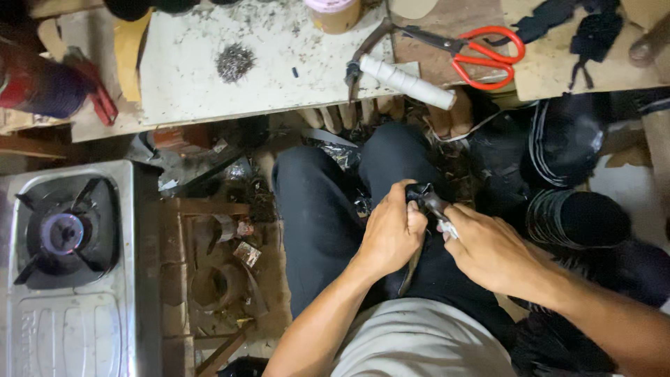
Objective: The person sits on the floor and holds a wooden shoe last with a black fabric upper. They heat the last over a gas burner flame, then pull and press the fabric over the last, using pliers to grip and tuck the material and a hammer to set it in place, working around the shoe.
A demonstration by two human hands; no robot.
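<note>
The person wears dark trousers (328, 209) at the frame's centre. A pale grey shirt (419, 342) shows at the bottom centre. Both forearms are bare, without sleeves.

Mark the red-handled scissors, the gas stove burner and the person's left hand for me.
red-handled scissors (488, 57): head view, on a red handle loop.
gas stove burner (61, 234): head view, on the burner's round centre.
left hand (391, 234): head view, on the back of the hand.

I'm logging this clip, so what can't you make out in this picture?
- Head view: the dark piece is mostly hidden inside the left hand.
- The metal tool disappears under the right hand.
- The gas stove is cut off by the left edge.
</note>
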